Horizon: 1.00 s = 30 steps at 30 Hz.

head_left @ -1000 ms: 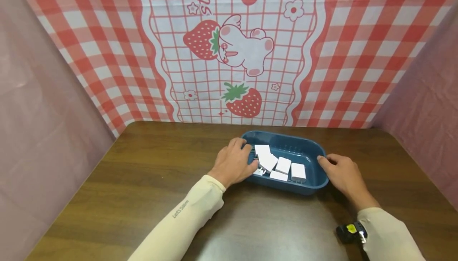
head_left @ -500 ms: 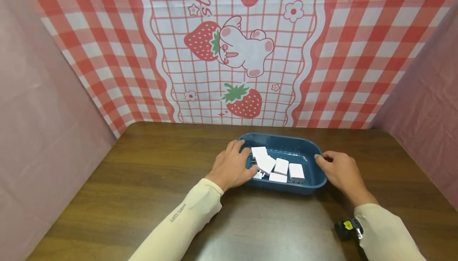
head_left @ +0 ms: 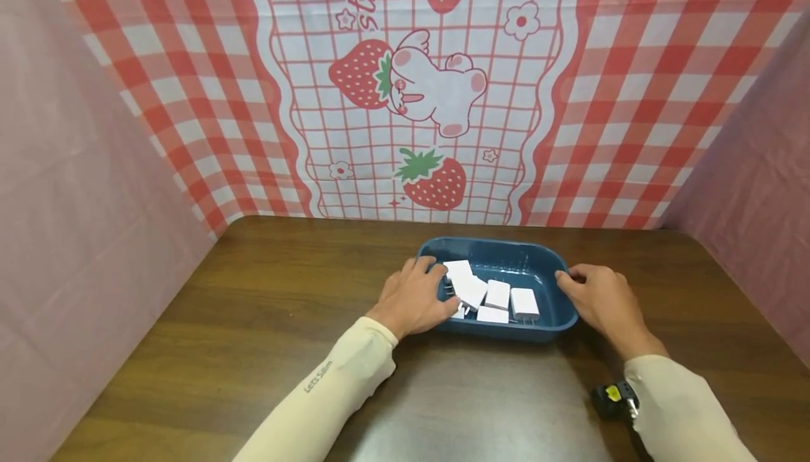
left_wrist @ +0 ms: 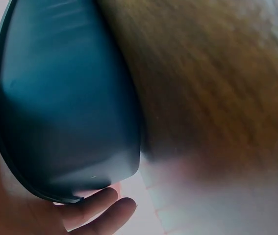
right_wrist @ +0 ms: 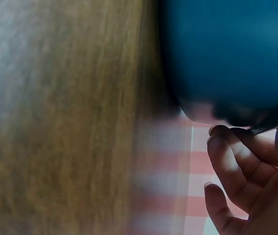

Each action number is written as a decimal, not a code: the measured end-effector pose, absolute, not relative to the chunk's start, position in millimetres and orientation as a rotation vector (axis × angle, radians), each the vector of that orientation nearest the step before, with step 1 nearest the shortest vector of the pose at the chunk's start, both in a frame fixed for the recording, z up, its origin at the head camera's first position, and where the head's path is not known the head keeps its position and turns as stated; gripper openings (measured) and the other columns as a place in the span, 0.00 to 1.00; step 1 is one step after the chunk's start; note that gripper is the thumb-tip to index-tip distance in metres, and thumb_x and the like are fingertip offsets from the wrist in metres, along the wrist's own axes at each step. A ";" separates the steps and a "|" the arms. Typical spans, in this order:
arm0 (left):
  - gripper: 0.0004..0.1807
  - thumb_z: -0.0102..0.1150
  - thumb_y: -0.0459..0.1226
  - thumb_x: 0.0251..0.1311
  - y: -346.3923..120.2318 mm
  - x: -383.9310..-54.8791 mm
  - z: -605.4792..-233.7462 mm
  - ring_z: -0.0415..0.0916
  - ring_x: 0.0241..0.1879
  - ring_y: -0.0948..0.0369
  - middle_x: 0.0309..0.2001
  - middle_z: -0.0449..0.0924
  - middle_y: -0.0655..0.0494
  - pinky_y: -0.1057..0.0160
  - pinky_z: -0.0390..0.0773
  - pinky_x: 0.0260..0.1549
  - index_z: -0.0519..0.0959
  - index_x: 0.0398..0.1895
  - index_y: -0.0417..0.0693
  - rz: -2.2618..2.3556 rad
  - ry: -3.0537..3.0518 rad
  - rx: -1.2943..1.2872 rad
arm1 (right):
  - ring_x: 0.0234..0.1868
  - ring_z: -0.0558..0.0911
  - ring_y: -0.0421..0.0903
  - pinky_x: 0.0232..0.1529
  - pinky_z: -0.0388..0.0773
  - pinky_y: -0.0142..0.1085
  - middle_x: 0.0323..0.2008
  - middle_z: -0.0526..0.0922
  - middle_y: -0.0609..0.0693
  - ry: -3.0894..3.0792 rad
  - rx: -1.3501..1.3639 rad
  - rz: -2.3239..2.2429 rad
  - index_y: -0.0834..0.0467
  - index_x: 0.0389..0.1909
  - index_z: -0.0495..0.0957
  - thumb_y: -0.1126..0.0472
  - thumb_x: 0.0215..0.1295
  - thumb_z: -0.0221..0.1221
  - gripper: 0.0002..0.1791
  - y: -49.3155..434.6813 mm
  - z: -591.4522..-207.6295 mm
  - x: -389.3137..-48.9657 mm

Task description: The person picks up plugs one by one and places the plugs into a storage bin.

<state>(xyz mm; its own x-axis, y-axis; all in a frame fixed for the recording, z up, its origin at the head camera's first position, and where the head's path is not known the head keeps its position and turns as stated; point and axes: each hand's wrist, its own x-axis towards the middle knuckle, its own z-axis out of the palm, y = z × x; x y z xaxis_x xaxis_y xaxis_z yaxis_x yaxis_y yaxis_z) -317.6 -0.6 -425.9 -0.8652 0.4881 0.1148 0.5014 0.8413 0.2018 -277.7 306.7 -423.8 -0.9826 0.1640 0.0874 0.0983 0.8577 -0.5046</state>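
Observation:
A dark blue oblong plastic basket (head_left: 538, 332) sits on the table in the head view. Several white charger plugs (head_left: 497, 294) lie loose in it, mostly heaped toward its left end, some with metal prongs showing. At the left end, my left hand (head_left: 414, 298) grips the rim, its fingers over the end and its thumb at the near side, partly covering the plugs. My right hand (head_left: 604, 305) pinches the right end's rim between thumb and fingers. Both wrist views show the basket's blue outer wall (left_wrist: 70, 98) close up, with fingers at its rim.
The brown wooden table (head_left: 253, 293) extends around the basket. Behind it hangs a red-checked strawberry cloth (head_left: 436, 181), and pink cloths (head_left: 82, 167) close off both sides. A small black device (head_left: 612, 400) sits at the right wrist.
The basket, plugs and both hands have shifted slightly to the left and a little toward me. Both hands keep their hold on the rim.

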 end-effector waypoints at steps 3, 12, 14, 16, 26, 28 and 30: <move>0.36 0.51 0.61 0.64 -0.7 -317.4 -426.8 0.63 0.68 0.50 0.71 0.66 0.49 0.47 0.71 0.59 0.72 0.69 0.53 -0.355 -2.954 -0.787 | 0.41 0.78 0.62 0.46 0.79 0.57 0.50 0.79 0.73 -2.910 -0.211 0.789 0.74 0.57 0.75 0.46 0.74 0.55 0.31 306.8 -423.4 -278.7; 0.35 0.50 0.61 0.64 -0.1 -315.8 -430.3 0.63 0.68 0.50 0.70 0.66 0.50 0.45 0.72 0.57 0.72 0.69 0.53 -0.393 -2.961 -0.769 | 0.42 0.78 0.62 0.46 0.79 0.56 0.50 0.78 0.72 -2.914 -0.215 0.822 0.74 0.57 0.74 0.47 0.75 0.54 0.31 307.3 -424.5 -280.4; 0.36 0.50 0.61 0.64 -0.5 -315.8 -430.5 0.63 0.68 0.51 0.71 0.66 0.49 0.46 0.72 0.58 0.72 0.69 0.53 -0.400 -2.958 -0.763 | 0.41 0.78 0.62 0.46 0.80 0.56 0.50 0.78 0.72 -2.914 -0.207 0.834 0.74 0.57 0.74 0.47 0.75 0.54 0.31 307.0 -424.0 -280.7; 0.36 0.49 0.61 0.64 -1.1 -315.5 -430.1 0.63 0.69 0.50 0.71 0.65 0.49 0.46 0.72 0.58 0.70 0.70 0.52 -0.407 -2.955 -0.758 | 0.41 0.78 0.61 0.45 0.80 0.55 0.49 0.78 0.72 -2.912 -0.193 0.841 0.74 0.57 0.74 0.47 0.75 0.54 0.30 307.1 -423.4 -281.0; 0.31 0.49 0.58 0.66 -9.6 -313.7 -423.0 0.61 0.71 0.49 0.72 0.65 0.45 0.43 0.72 0.57 0.76 0.64 0.50 -0.390 -2.947 -0.776 | 0.38 0.78 0.57 0.38 0.81 0.46 0.45 0.80 0.69 -2.880 -0.100 0.869 0.72 0.55 0.75 0.51 0.74 0.55 0.26 302.2 -425.5 -284.7; 0.30 0.49 0.57 0.66 -13.2 -313.7 -422.6 0.62 0.71 0.49 0.71 0.65 0.45 0.42 0.72 0.57 0.77 0.62 0.50 -0.391 -2.950 -0.783 | 0.38 0.78 0.57 0.37 0.80 0.45 0.45 0.81 0.68 -2.881 -0.093 0.883 0.72 0.55 0.75 0.51 0.74 0.55 0.26 299.1 -426.6 -285.0; 0.30 0.49 0.57 0.66 -16.9 -313.9 -422.6 0.62 0.71 0.49 0.71 0.65 0.45 0.42 0.72 0.56 0.78 0.62 0.50 -0.397 -2.953 -0.786 | 0.38 0.78 0.56 0.37 0.81 0.46 0.44 0.81 0.67 -2.883 -0.090 0.894 0.72 0.54 0.75 0.51 0.74 0.55 0.26 296.1 -427.2 -284.9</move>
<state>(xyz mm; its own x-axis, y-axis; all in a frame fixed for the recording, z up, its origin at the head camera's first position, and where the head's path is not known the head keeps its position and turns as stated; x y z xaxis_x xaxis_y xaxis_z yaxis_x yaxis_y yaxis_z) -313.9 -16.9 -422.6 -0.8681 0.4807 0.1236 0.4963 0.8368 0.2312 -284.9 296.1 -427.2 -0.9909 0.0924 0.0983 0.0206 0.8238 -0.5665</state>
